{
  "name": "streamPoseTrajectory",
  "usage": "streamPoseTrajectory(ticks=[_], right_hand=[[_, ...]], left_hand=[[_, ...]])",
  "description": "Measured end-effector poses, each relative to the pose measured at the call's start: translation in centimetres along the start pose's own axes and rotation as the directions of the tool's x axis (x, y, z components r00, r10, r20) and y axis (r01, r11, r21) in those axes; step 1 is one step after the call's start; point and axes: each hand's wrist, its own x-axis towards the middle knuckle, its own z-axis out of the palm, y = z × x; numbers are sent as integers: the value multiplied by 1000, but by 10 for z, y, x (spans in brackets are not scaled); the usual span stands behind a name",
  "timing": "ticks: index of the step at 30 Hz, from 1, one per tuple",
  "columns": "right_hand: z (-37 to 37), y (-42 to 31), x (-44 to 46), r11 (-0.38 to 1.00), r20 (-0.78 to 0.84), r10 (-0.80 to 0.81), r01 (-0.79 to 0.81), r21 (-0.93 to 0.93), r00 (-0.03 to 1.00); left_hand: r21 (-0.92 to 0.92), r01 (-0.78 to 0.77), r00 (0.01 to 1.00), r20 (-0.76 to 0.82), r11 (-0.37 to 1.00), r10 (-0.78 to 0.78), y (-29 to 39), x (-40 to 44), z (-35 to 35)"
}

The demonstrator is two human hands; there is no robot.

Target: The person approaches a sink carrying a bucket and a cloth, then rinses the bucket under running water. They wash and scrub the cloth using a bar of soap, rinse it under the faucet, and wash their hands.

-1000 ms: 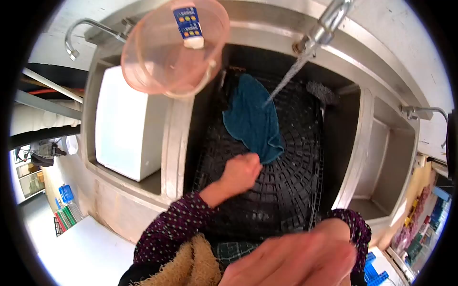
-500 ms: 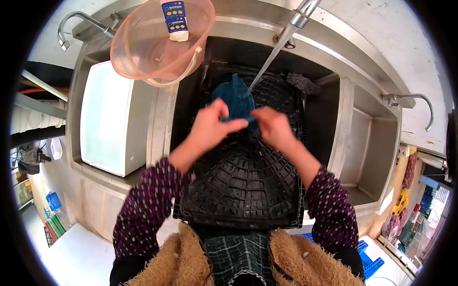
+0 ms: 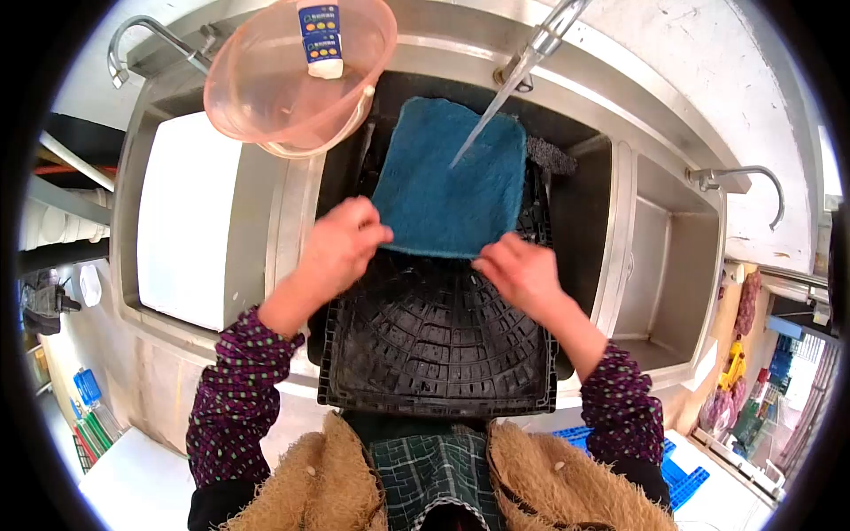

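1 bucket (image 3: 257, 93) nr cloth (image 3: 447, 199), blk crate (image 3: 434, 341) below

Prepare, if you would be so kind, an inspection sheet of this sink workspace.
Surface: black crate with a ribbed face, wet-looking, in the middle basin.
Job's things: blue cloth spread over the crate's far part; tap running onto it.
Clutter: grey scrubber right of the cloth; pink bucket at back left; white box in the left basin.
Hands: left hand pinches the cloth's near left corner; right hand its near right corner.
Cables: nothing seen clearly.
Surroundings: right basin; blue plastic item at lower right.
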Motion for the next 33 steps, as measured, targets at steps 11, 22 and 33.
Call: streamPoseTrajectory(ticks=[11, 22, 33], right_hand=[[27, -24, -31, 957, 256, 246, -276, 91, 935], [55, -15, -28, 917, 440, 330, -394, 62, 835], [51, -13, -33, 900, 452, 357, -430, 66, 817]], left_hand=[[103, 424, 878, -292, 900, -380, -8, -95, -24], [377, 780, 506, 88, 499, -858, -169, -231, 46], [24, 827, 548, 191, 562, -814, -326, -380, 194]])
